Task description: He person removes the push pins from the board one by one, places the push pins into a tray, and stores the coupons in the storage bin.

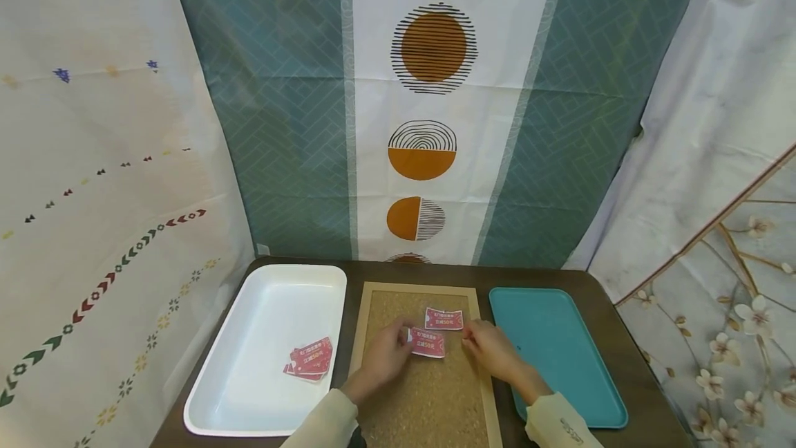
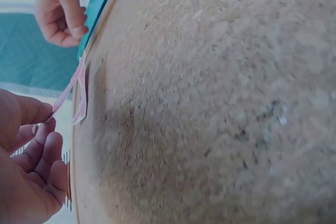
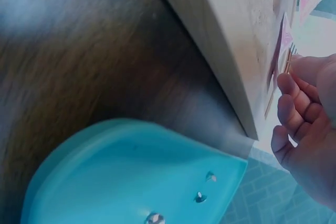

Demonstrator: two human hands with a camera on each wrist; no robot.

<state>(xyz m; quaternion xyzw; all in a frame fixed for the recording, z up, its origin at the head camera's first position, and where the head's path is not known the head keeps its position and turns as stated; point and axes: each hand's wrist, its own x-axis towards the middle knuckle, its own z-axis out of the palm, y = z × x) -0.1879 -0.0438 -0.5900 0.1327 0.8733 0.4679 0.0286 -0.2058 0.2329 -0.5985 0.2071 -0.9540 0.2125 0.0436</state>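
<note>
My left hand [image 1: 387, 351] pinches the left end of a red printed coupon [image 1: 428, 343] between thumb and index finger, over the cork board [image 1: 429, 399]. In the left wrist view the held coupon [image 2: 64, 97] slants up from the cork. A second red coupon [image 1: 444, 319] lies farther back on the board, near its right side. My right hand [image 1: 494, 351] is beside that coupon's right end, over the board's wooden frame. Its thumb and index fingertips [image 3: 286, 80] come together with the other fingers curled; I cannot tell whether something small is between them.
On the left, a white tray [image 1: 233, 365] holds a small pile of red coupons [image 1: 311, 358]. A teal tray [image 1: 566, 358] stands on the right, with several silver pins [image 3: 200, 197] in it. Curtains hang behind the dark table [image 1: 647, 406].
</note>
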